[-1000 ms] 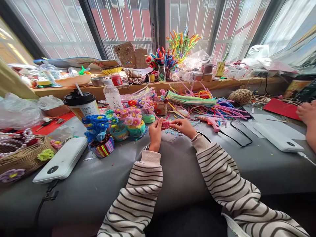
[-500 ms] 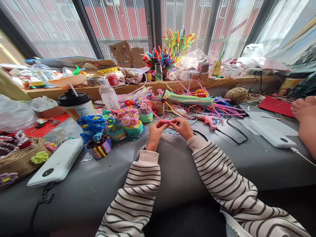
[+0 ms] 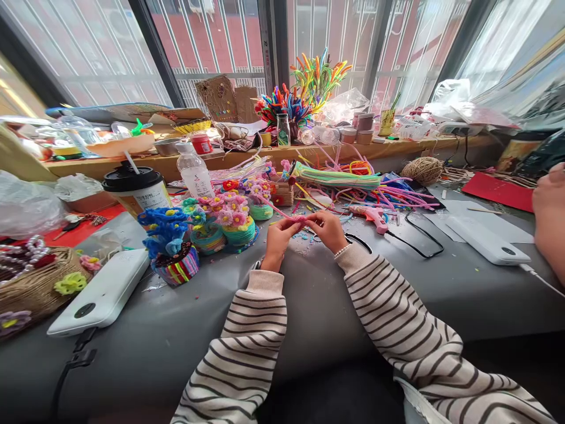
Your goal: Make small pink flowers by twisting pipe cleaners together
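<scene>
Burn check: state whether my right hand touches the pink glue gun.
Apart; the head view shows grey tabletop between the right hand and the glue gun.

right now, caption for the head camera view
Both hands pinch a pink fuzzy stem beside potted fuzzy flowers, a pink glue gun lying to the right.

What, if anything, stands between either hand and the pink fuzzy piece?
Nothing visible: the left hand and right hand both pinch the pink fuzzy piece in their fingers, in front of the body over the grey table.
</scene>
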### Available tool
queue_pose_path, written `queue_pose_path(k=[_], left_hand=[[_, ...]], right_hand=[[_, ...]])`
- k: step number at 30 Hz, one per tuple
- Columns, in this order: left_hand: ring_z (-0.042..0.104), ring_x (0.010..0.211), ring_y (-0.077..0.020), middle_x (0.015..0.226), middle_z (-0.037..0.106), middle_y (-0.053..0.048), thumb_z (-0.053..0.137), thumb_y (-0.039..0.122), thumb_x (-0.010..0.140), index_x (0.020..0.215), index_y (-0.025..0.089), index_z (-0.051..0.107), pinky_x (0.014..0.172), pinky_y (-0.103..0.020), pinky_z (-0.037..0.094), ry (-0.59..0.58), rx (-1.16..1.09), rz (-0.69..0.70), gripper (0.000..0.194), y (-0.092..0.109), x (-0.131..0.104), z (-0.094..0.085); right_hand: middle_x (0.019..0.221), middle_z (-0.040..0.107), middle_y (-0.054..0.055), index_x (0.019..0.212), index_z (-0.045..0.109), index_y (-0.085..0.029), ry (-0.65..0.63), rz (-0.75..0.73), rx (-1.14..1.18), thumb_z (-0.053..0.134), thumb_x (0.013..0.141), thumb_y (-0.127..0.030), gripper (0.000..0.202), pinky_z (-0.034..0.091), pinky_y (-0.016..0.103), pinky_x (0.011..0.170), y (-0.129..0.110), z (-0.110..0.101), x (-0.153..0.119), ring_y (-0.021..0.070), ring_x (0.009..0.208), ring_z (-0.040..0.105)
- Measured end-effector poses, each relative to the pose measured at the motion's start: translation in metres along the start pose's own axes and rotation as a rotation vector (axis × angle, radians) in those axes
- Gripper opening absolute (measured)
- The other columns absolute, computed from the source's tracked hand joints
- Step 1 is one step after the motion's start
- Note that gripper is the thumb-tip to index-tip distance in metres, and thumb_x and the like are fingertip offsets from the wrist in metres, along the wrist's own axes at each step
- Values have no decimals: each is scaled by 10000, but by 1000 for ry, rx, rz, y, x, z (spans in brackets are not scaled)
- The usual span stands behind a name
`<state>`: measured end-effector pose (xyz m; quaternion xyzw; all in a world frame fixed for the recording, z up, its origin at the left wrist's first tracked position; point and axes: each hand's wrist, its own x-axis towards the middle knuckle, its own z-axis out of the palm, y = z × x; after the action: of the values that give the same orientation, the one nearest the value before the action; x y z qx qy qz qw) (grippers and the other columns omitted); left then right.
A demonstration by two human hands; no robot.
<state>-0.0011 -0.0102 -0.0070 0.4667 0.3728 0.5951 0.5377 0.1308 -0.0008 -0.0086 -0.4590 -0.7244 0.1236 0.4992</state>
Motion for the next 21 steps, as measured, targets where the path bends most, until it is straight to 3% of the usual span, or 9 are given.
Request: queue_pose_path(k=[17, 21], left_hand=[[591, 714, -147, 746, 655, -39, 661, 248, 524, 718, 133, 649, 755, -314, 459, 63, 121, 80, 225, -7, 3, -3], [592, 704, -152, 736, 652, -43, 651, 261, 538, 726, 134, 641, 731, -310, 461, 67, 174, 110, 227, -7, 4, -4]], right_hand=[[700, 515, 34, 681, 550, -165, 10, -158, -355, 432, 781, -251, 177, 325, 229, 538, -10, 5, -10, 116, 599, 462], [722, 529, 36, 739, 571, -166, 3, -146, -348, 442, 779, -264, 167, 341, 228, 564, -12, 4, -9, 123, 629, 474]])
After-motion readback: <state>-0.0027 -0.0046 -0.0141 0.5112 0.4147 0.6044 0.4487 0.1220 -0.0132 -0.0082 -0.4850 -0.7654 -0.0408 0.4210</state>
